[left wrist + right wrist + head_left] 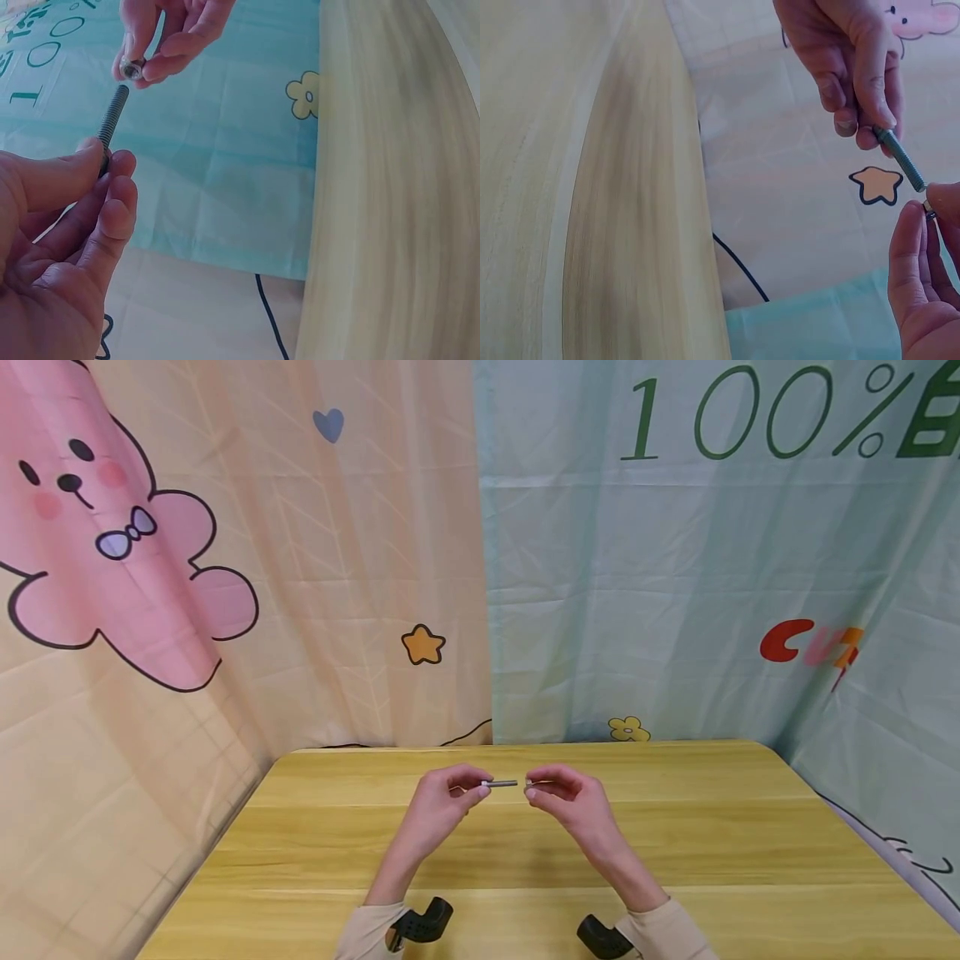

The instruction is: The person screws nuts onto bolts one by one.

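My left hand (444, 802) pinches a grey threaded bolt (113, 118) by its head end, between thumb and fingers. The bolt's shank points toward my right hand (570, 797). Between the right thumb and fingertips I hold a small metal nut (132, 69), its hole facing the bolt. In the head view a narrow gap separates the bolt's tip from the nut. Both hands are raised over the table, close together. From the right wrist, the bolt (904, 161) slants down toward the nut (928, 208), which the right fingers partly hide.
A wooden table (750, 852) lies under both hands. Printed curtains (375, 568) hang behind its far edge and along the sides. Black wrist devices (426, 920) sit on both forearms near the sleeves.
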### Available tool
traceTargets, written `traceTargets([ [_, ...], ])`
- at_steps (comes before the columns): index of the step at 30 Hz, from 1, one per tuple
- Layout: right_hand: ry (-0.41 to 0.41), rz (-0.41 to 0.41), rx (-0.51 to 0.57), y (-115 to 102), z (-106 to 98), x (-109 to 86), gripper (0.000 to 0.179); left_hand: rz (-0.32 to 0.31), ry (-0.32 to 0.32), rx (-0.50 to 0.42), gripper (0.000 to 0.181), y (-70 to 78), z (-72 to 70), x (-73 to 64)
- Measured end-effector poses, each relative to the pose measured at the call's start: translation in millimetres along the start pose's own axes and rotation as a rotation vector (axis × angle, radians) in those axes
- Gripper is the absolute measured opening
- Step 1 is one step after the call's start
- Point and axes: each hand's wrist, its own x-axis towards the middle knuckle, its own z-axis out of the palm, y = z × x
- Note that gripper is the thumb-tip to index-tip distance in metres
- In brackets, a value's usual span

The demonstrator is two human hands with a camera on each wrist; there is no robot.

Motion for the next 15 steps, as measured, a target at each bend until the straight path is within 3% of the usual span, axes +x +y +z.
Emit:
traceTargets([
  [15, -0.007, -0.034, -0.038, -3.2, 4.0, -1.1, 0.033, -0.003, -0.025, -0.001, 0.012, 10.9, 2.6, -1.9],
])
